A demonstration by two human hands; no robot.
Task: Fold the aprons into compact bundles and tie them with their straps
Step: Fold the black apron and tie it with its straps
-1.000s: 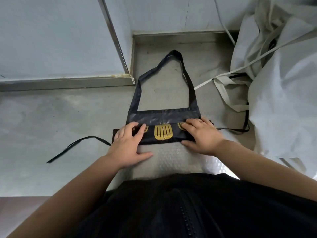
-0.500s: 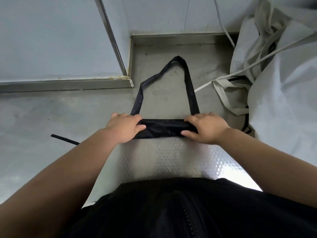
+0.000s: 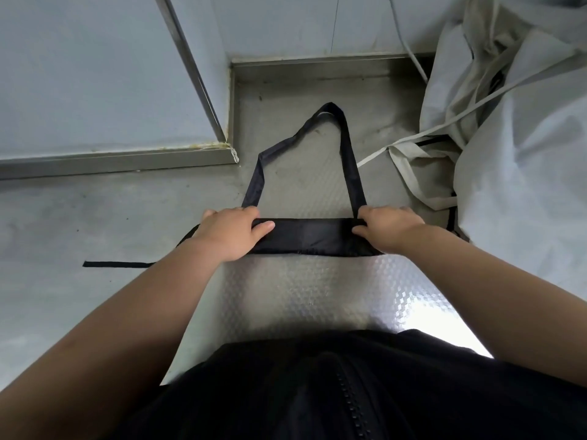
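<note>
Two hands, the left hand (image 3: 232, 233) and right hand (image 3: 387, 228), are set apart, each clamped on one end of a black shiny fabric apron (image 3: 311, 236) lying across a silver embossed mat (image 3: 317, 296). If either grip eases, the slick folds may spring open. The thin black waist tie (image 3: 117, 264) left of the mat could snag. The apron is a narrow flat band, with its neck loop (image 3: 351, 166) reaching past the mat's far end.

Apron (image 3: 305, 236) ends beneath left hand (image 3: 232, 233), right hand (image 3: 389, 230)
</note>
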